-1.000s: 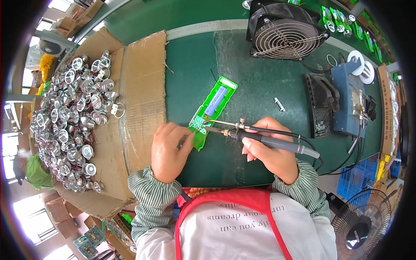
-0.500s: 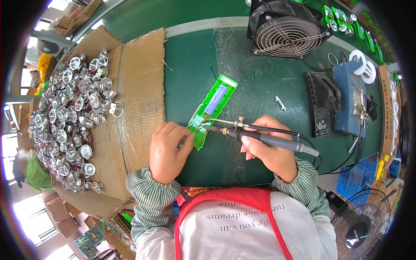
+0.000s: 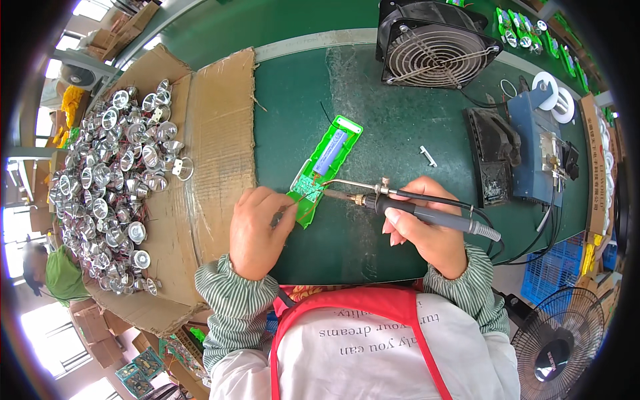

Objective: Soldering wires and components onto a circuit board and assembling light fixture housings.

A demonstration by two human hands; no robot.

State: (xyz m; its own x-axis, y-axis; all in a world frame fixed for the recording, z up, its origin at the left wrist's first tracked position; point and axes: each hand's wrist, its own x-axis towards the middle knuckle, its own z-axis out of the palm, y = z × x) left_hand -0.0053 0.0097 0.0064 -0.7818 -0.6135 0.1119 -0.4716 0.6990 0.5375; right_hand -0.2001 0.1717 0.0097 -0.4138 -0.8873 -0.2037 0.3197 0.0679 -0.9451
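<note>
A bright green plastic casing (image 3: 349,141) lies slanted on the table, holding a lilac cylindrical battery (image 3: 329,153) and a small circuit board (image 3: 307,189) with thin wires. My left hand (image 3: 259,227) rests at the casing's lower left edge, thumb and fingers pinched together. What lies between those fingertips is mostly hidden. In my right hand (image 3: 427,223) is a grey and black soldering iron (image 3: 427,215), with a thin curved metal feed tube (image 3: 353,183) clamped above it. The iron's tip points left, beside the board's right edge; whether it touches is too small to tell.
Left, a cardboard box (image 3: 223,133) holds a heap of shiny reflector cups (image 3: 110,175). A black square fan (image 3: 440,57) stands at the back. Right are a black iron holder (image 3: 490,160) and a blue solder feeder (image 3: 533,147). A small white piece (image 3: 428,156) lies nearby.
The soldering iron and its feed tube have drawn back slightly to the right, away from the middle of the board. My left hand keeps its pinch at the casing.
</note>
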